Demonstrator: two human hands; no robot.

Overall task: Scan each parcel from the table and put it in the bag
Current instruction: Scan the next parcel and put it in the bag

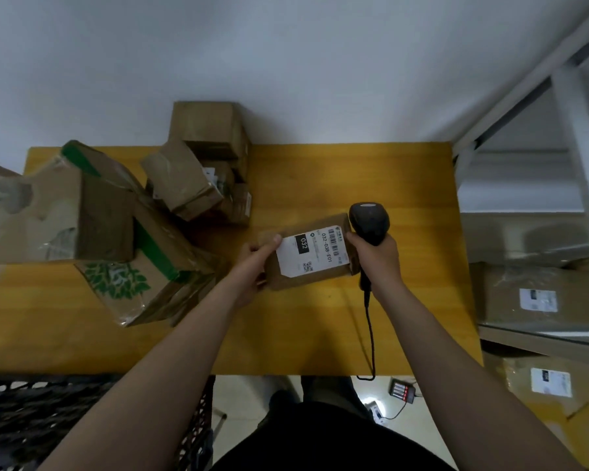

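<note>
Gripping boxy cardboard parcel, black scanner

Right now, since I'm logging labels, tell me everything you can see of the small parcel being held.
The parcel is a small, flat brown cardboard box. Its white label faces up and shows a barcode, a QR code, a black block reading 032, and the code 032-038-E01. It is held tilted over the yellow table. The left hand grips its left end, thumb on the label's corner. The scanner in the right hand sits by the barcode end; contact is unclear.
</note>
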